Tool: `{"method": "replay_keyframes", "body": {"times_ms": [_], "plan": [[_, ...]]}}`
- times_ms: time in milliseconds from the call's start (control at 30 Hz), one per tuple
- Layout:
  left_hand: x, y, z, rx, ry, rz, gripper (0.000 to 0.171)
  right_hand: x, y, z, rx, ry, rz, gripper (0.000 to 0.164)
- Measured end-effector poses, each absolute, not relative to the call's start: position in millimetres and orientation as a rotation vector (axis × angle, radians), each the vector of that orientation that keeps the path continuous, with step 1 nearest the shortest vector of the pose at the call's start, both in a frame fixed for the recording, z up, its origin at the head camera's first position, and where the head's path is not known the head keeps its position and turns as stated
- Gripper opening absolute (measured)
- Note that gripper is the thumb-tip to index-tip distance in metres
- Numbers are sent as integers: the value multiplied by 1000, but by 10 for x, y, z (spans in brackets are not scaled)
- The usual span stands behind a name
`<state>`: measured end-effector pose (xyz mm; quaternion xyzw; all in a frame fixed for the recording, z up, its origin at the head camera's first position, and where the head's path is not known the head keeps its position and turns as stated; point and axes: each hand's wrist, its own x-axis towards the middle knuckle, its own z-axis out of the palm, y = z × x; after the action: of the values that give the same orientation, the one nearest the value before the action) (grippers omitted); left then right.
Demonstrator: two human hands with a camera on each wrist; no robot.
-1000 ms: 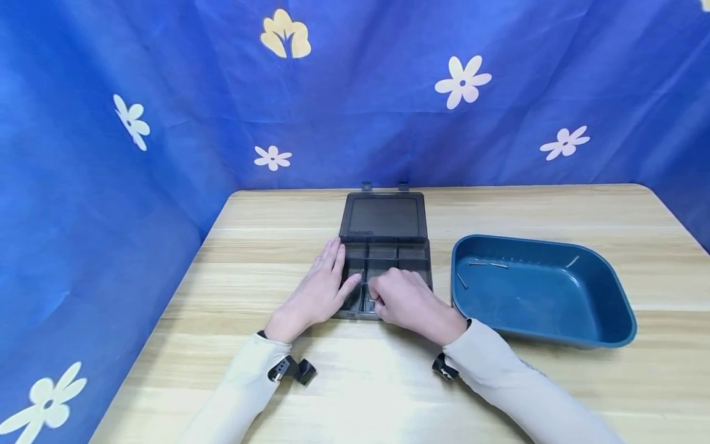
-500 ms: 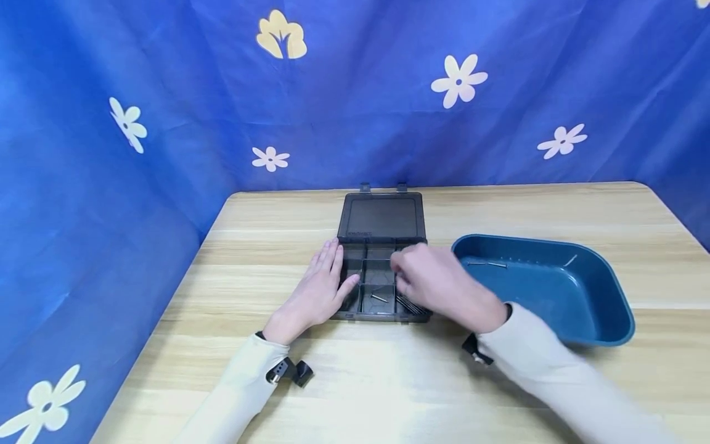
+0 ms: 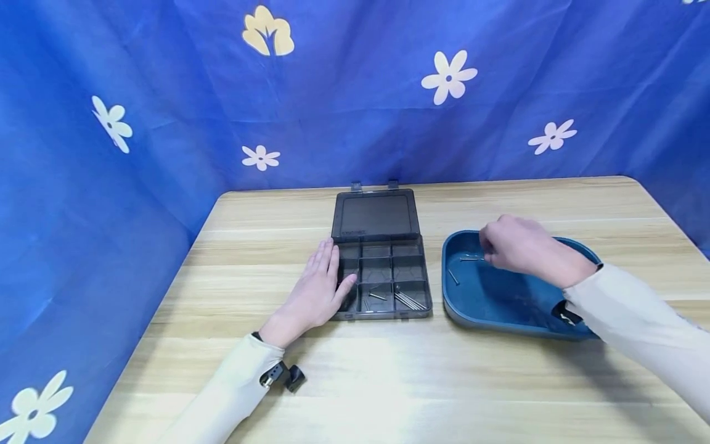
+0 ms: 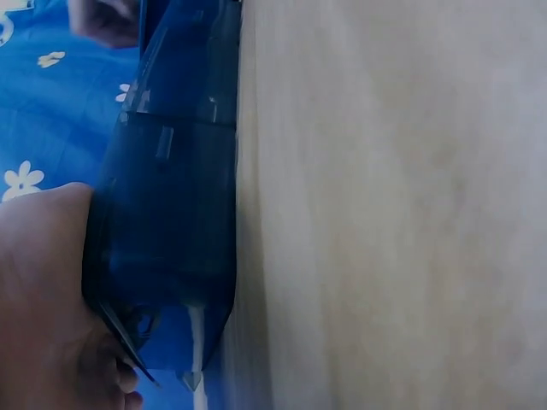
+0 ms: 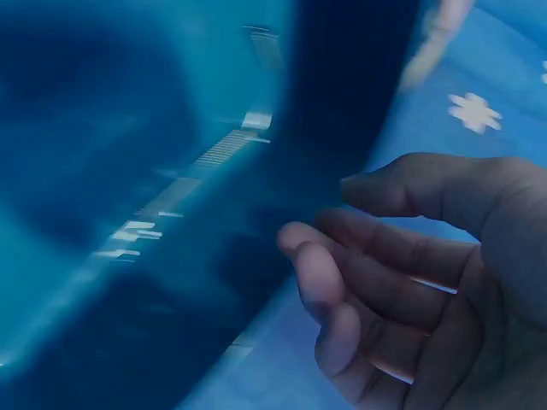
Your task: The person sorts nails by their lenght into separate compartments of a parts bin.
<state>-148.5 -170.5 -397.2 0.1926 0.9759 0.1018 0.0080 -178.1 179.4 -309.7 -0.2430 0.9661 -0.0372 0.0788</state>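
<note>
Nails (image 3: 409, 301) lie in the divided box (image 3: 376, 269); left hand (image 3: 317, 288) touches it, grip wide; right hand (image 3: 513, 246), above the basin (image 3: 477, 302), has loose grip.

Head view: left hand (image 3: 315, 290) just left of centre, fingers straight, thumb out; right hand (image 3: 513, 245) right of centre, fingers loosely curled. Left forearm (image 3: 230, 385) enters bottom edge, right forearm (image 3: 638, 327) right edge.

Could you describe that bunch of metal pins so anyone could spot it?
On the wooden table, find the gray divided box, left of the blue tub, its lid open. Look in the compartment at its near right corner. The metal pins there lie side by side, the biggest bunch in view.
</note>
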Motion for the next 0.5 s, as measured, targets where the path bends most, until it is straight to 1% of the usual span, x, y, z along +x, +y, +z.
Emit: {"method": "replay_keyframes", "body": {"times_ms": [67, 233, 400, 500], "plan": [[-1484, -1717, -3977, 602, 3051, 322, 75, -1800, 1845, -3203, -713, 2844, -72, 13], [-1497, -1722, -3993, 602, 3029, 337, 76, -1851, 1944, -3401, -727, 2821, -39, 16], [-1512, -1736, -3993, 623, 3029, 346, 76, -1887, 2021, -3524, -865, 2901, -70, 27], [-1507, -1757, -3995, 625, 3030, 331, 76, -1880, 2037, -3600, -944, 2910, -80, 29]]}}
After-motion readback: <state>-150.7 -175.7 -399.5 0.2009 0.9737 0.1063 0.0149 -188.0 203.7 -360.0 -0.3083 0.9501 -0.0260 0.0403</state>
